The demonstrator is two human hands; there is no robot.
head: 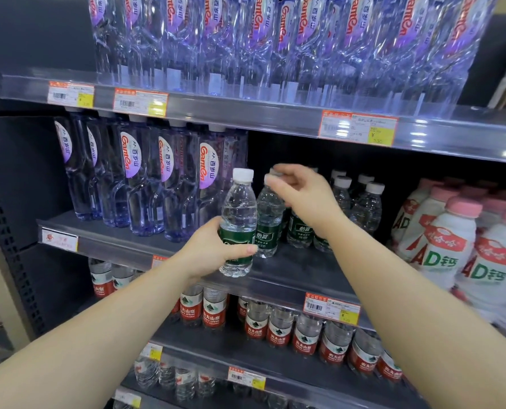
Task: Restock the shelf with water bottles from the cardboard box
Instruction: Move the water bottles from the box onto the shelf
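Observation:
My left hand (216,249) grips a small green-labelled water bottle (237,214) with a white cap, upright just in front of the middle shelf (290,270). My right hand (304,193) pinches the cap of a second green-labelled bottle (268,219) that stands on that shelf right beside the first. Several more of the same bottles (361,202) stand behind and to the right of it. The cardboard box is out of view.
Tall purple-labelled bottles (133,172) fill the left of the middle shelf and the shelf above. White AD milk bottles (452,240) with pink caps stand at the right. Red-labelled water bottles (281,326) line the lower shelf. Price tags (331,308) hang on the shelf edges.

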